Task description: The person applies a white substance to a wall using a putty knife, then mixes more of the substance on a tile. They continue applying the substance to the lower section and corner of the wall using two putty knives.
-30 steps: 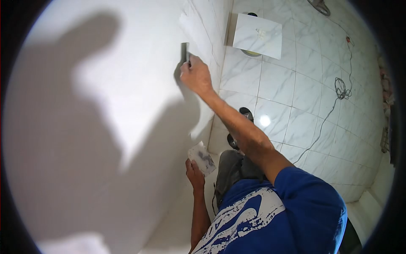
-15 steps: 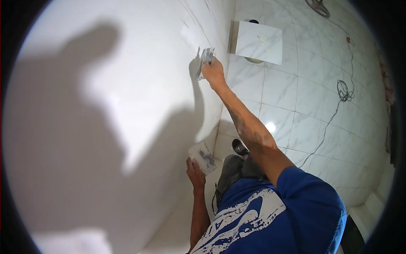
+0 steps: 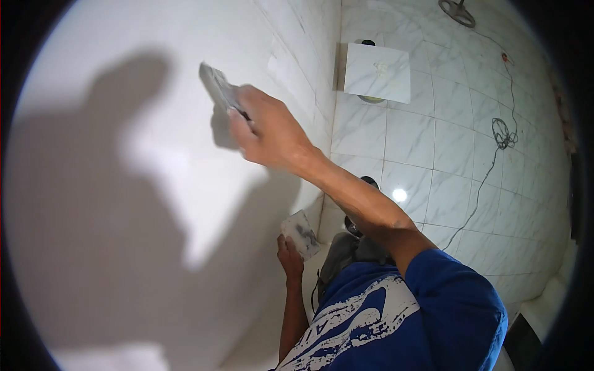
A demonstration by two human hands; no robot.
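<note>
- Blue shirt (image 3: pixel 445 309): a white, cracked print (image 3: pixel 356 312) with a curved, swoosh-like shape. No brand name can be read with it.
- Lower edge of that print: bits of large white letters, cut off by the frame and too broken to read.
- Putty knife (image 3: pixel 218 86) in the right hand (image 3: pixel 272 133) and smeared board (image 3: pixel 301 230) in the left hand (image 3: pixel 289 256): only grey smears, no legible lettering.
- Loose white tile (image 3: pixel 377 71): a faint pale mark at its middle, unreadable.

floor (image 3: pixel 445 148): marbled white tiles, glossy, lamp glare | loose tile (image 3: pixel 377 72): lying atop a round container by the wall | cable (image 3: pixel 495 139): trailing across floor, partly coiled
</note>
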